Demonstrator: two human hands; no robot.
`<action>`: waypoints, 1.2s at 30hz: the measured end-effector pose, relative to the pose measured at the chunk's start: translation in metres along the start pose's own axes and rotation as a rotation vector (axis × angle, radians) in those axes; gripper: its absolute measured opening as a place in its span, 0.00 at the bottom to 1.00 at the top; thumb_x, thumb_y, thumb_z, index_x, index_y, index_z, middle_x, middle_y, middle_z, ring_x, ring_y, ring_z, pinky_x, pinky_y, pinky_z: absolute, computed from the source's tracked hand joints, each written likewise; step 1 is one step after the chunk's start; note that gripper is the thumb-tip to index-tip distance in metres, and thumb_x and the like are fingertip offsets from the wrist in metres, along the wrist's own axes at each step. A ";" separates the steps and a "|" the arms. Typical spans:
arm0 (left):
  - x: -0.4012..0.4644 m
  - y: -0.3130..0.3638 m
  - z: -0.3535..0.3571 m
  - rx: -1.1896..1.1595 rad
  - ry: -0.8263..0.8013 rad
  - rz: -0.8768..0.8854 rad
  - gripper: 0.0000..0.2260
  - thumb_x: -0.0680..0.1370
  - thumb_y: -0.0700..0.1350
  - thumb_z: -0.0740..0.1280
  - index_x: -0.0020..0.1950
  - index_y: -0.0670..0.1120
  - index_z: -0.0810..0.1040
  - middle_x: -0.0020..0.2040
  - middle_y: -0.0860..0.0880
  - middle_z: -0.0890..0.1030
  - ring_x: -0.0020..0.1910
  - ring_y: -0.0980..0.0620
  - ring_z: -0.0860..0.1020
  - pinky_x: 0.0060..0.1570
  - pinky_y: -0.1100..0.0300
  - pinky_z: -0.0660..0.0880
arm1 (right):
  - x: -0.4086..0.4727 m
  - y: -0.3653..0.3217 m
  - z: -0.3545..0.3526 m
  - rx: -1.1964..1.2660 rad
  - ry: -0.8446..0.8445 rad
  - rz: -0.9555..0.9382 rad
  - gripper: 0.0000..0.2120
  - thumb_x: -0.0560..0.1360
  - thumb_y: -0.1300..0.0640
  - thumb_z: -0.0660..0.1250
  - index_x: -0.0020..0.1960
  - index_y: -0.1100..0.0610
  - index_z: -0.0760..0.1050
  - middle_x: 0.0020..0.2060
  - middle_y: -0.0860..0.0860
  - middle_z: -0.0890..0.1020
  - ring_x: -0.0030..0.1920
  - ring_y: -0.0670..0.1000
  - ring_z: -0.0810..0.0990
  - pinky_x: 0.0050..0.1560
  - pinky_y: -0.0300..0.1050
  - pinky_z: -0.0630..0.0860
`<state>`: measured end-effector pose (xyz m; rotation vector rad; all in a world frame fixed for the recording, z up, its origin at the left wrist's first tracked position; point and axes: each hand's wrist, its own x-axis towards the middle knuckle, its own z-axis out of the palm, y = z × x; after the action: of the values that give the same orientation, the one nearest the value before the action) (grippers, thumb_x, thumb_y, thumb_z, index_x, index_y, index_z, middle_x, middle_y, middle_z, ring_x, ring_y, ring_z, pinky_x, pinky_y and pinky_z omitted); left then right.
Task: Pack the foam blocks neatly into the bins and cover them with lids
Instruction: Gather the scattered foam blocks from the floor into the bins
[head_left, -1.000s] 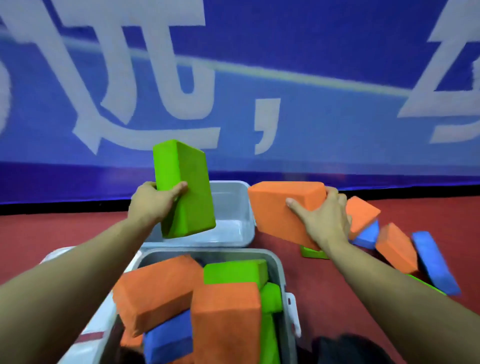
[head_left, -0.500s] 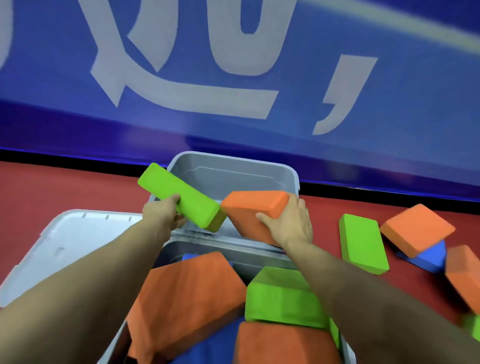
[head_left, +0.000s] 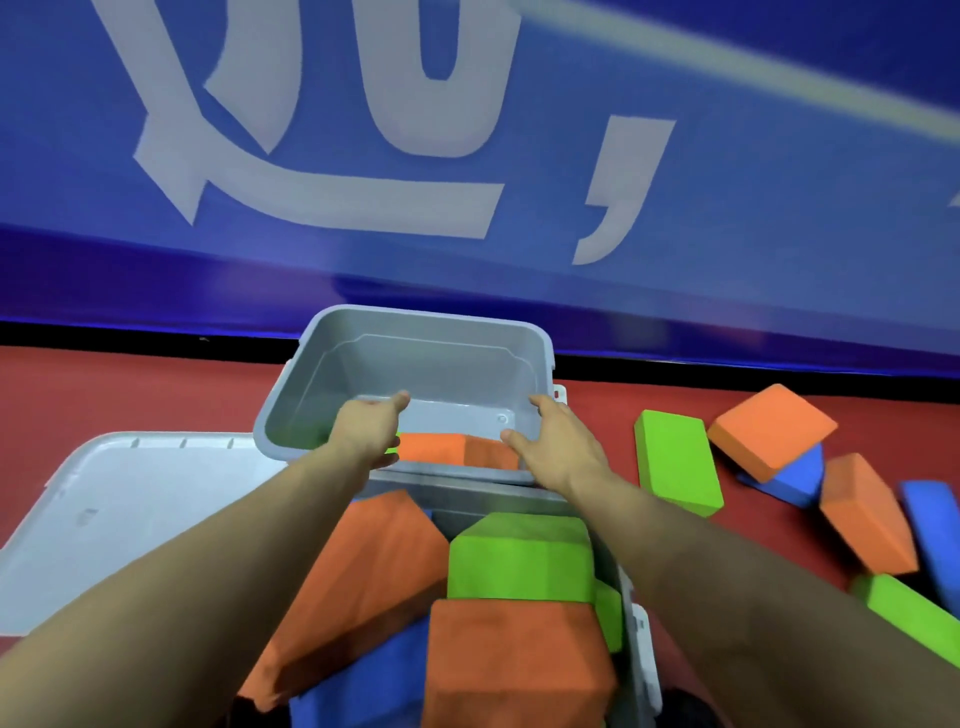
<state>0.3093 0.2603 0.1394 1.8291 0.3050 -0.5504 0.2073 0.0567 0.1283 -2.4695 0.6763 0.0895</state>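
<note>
**Two blocks going into the far bin as packing gets under way**

A person is reaching both arms over the near bin (head_left: 631, 613), which is heaped untidily with orange, green and blue foam, and into the far bin (head_left: 415, 332) at twelve o'clock. An orange block (head_left: 452, 450) is lying low against the far bin's near wall, with a sliver of a green block (head_left: 396, 441) showing just beside it under the left wrist. The left hand (head_left: 366, 434) is resting with fingers loose and thumb stretched out, its grip apart and touching the orange block's left end. The right hand (head_left: 558, 447) is hovering at the block's right end, fingers spread and relaxed, apparently clasping nothing.

The step in hand looks like setting blocks flat on the far bin's floor. The next move probably calls for nudging them square into a corner, then fetching more from the loose blocks (head_left: 678, 467) scattered on the red floor at three o'clock. A lid (head_left: 119, 499) is lying at nine o'clock, not yet needed.
</note>
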 end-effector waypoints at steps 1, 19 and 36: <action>-0.012 0.006 0.009 0.027 -0.025 0.022 0.12 0.81 0.53 0.66 0.46 0.44 0.76 0.53 0.41 0.79 0.52 0.42 0.81 0.52 0.48 0.81 | -0.007 0.008 -0.008 0.011 0.011 0.004 0.33 0.77 0.40 0.67 0.77 0.50 0.63 0.73 0.52 0.71 0.71 0.57 0.72 0.69 0.54 0.71; -0.177 0.009 0.303 0.409 -0.529 0.252 0.14 0.79 0.57 0.69 0.50 0.46 0.75 0.46 0.45 0.76 0.42 0.48 0.77 0.37 0.57 0.76 | -0.155 0.311 -0.145 0.177 0.202 0.348 0.36 0.76 0.41 0.70 0.79 0.54 0.63 0.75 0.54 0.70 0.74 0.54 0.70 0.73 0.48 0.65; -0.317 -0.069 0.498 0.721 -0.774 0.300 0.17 0.79 0.58 0.68 0.57 0.45 0.76 0.60 0.45 0.80 0.56 0.46 0.81 0.52 0.49 0.80 | -0.338 0.560 -0.100 0.403 0.274 0.770 0.41 0.72 0.38 0.73 0.77 0.56 0.64 0.72 0.57 0.72 0.72 0.57 0.72 0.72 0.51 0.68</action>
<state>-0.1029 -0.1675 0.1230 2.0998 -0.7685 -1.1951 -0.3678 -0.2431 -0.0051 -1.7385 1.5626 -0.0890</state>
